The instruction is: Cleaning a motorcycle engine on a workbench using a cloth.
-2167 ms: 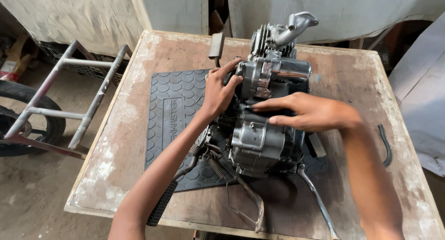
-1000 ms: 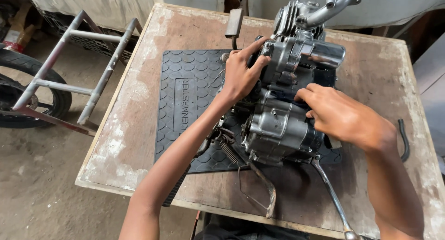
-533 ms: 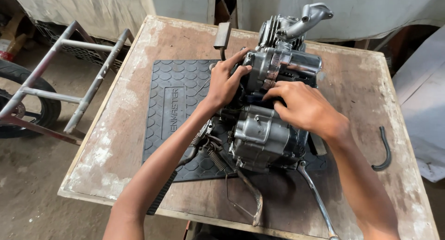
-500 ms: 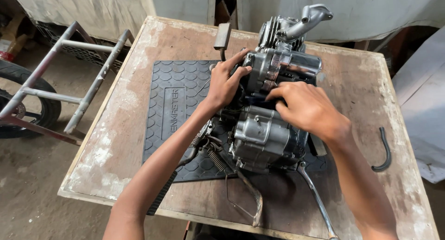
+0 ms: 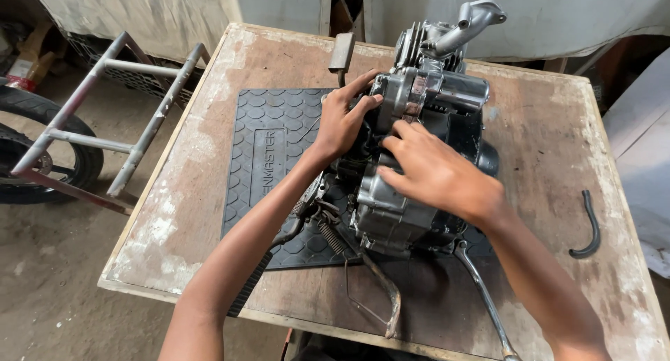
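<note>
Down over a motorcycle engine, sitting near the middle of a worn wooden surface, partly on a black rubber mat with a hexagon pattern. Left hand pressed against the engine's left side, fingers curled round the edge of the upper casing, thumb out of sight behind it. Right hand laid flat over the middle of the crankcase, fingers spread and pointing left, nothing pinched between them.

Much hidden here: the casing under the right palm covered completely, the left side of the block lost in shadow behind the left hand. Hard to tell whether any fingertip grips a bolt or just rests on metal. Kick-start lever running off the bottom edge, its foot cut off. Thin bent metal bracket sticking out toward the near edge, a coil spring just beside it on the mat. Intake pipe poking up at the far end of the engine.

On the surface: a small grey block-shaped piece near the far edge, a curved black rubber hose well apart to the right. Wood stained, whitish paint flaking at the left corner.

Around it: dusty concrete floor, a metal frame leaning left of the surface, a tyre beyond it, cut off by the frame edge. Pale cloth or sheeting hanging at the back.
</note>
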